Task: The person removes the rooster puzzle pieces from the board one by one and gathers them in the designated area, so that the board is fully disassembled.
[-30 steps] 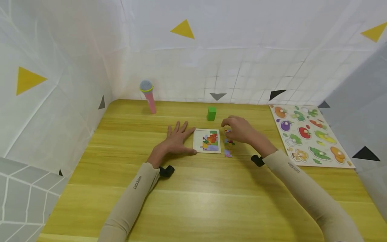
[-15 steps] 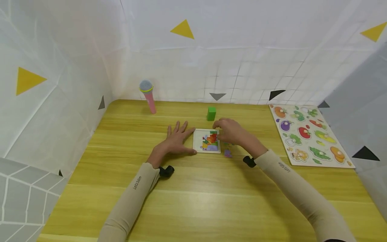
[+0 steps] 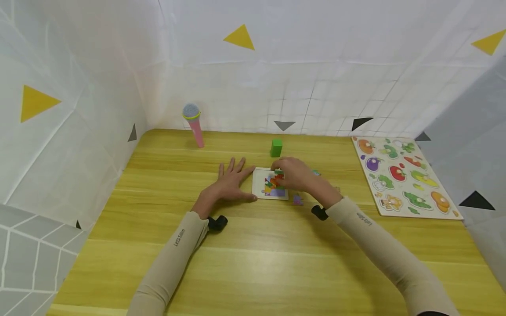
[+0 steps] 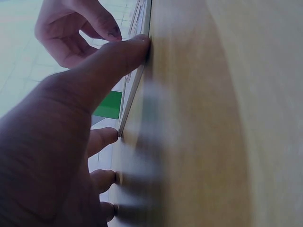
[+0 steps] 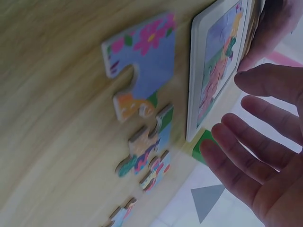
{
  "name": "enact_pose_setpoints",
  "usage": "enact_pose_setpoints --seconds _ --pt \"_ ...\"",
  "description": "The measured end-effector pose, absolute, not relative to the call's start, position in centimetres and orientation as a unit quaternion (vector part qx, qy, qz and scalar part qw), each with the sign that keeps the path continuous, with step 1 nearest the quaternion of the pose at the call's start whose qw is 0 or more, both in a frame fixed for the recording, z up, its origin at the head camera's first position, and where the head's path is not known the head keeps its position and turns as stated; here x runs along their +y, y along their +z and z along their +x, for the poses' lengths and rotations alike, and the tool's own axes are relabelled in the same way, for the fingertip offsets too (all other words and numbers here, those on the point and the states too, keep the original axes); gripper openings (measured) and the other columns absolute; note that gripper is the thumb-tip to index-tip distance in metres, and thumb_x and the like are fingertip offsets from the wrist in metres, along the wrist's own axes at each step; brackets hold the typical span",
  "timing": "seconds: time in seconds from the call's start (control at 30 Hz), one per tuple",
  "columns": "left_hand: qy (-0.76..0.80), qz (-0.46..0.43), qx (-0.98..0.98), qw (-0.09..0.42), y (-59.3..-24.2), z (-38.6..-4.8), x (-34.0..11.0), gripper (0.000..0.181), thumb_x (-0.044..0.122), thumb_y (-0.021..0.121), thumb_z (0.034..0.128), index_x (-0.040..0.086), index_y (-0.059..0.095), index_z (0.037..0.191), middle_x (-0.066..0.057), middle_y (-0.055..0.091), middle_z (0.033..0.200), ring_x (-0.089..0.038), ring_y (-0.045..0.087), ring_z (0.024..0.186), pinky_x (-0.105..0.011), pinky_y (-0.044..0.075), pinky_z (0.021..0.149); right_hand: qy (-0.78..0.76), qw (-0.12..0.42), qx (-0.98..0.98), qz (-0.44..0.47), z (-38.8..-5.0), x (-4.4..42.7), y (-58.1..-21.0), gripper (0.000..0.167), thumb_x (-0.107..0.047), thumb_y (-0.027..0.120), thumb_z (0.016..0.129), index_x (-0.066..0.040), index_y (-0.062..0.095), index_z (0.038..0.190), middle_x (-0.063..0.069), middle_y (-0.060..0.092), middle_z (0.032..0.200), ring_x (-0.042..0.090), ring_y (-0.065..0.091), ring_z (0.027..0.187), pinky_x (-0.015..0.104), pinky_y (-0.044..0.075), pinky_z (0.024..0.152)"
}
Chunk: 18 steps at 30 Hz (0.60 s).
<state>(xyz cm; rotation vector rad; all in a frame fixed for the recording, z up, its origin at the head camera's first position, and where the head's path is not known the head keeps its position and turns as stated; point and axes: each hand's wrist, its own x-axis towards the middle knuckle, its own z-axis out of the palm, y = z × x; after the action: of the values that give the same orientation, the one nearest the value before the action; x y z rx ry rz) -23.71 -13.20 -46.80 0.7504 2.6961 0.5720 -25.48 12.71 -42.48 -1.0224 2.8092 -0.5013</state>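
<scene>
A small framed jigsaw puzzle lies flat on the table, with a partly filled colourful picture. Along its left edge rests my left hand, fingers spread, the thumb and index finger touching the frame's side. My right hand is over the puzzle's right part and hides some of it. In the right wrist view its fingers are fairly straight and apart, with no piece visible between them. Loose jigsaw pieces lie right of the frame, including a purple flowered one and a multicoloured one.
Behind the puzzle stands a green block. A pink toy microphone is at the back left. A board of vegetable shapes lies on the right. White sheeting rises behind the table.
My right hand has moved left from the loose pieces to over the puzzle. Its forearm followed. My left hand has stayed at the frame.
</scene>
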Motion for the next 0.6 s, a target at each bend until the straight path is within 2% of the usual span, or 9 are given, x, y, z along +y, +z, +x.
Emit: enact_pose_setpoints --seconds 0.13,0.33,0.6 --pt "0.204 0.260 0.933 0.142 -46.8 -23.7 -13.2 0.103 0.070 0.069 0.0801 0.027 0.022 0.161 -0.013 -0.004 0.167 -0.040 -0.015 0.149 -0.065 -0.014 0.111 -0.170 0.049 0.919 -0.353 -25.4 12.3 -42.6 0.033 -0.015 0.079 0.084 -0.001 0.072 0.113 0.011 0.070 0.112 0.025 0.064 0.093 0.041 0.053 0.081" --pt "0.205 0.260 0.932 0.144 -46.6 -23.7 -13.2 0.103 0.069 0.068 0.0808 0.026 0.022 0.161 -0.013 -0.004 0.167 -0.041 -0.015 0.149 -0.065 -0.013 0.111 -0.167 0.058 0.916 -0.359 -25.1 11.6 -42.6 0.036 -0.012 0.081 0.080 -0.002 0.072 0.113 0.012 0.069 0.109 0.021 0.055 0.081 0.037 0.049 0.071" --pt "0.210 0.261 0.931 0.145 -46.5 -23.6 -13.2 0.103 0.069 0.069 0.0804 0.025 0.024 0.161 -0.013 -0.004 0.167 -0.041 -0.015 0.149 -0.065 -0.014 0.111 -0.157 0.083 0.917 -0.356 -24.9 11.0 -42.7 0.043 -0.016 0.084 0.079 -0.004 0.070 0.118 0.010 0.067 0.111 0.020 0.058 0.085 0.039 0.052 0.079"
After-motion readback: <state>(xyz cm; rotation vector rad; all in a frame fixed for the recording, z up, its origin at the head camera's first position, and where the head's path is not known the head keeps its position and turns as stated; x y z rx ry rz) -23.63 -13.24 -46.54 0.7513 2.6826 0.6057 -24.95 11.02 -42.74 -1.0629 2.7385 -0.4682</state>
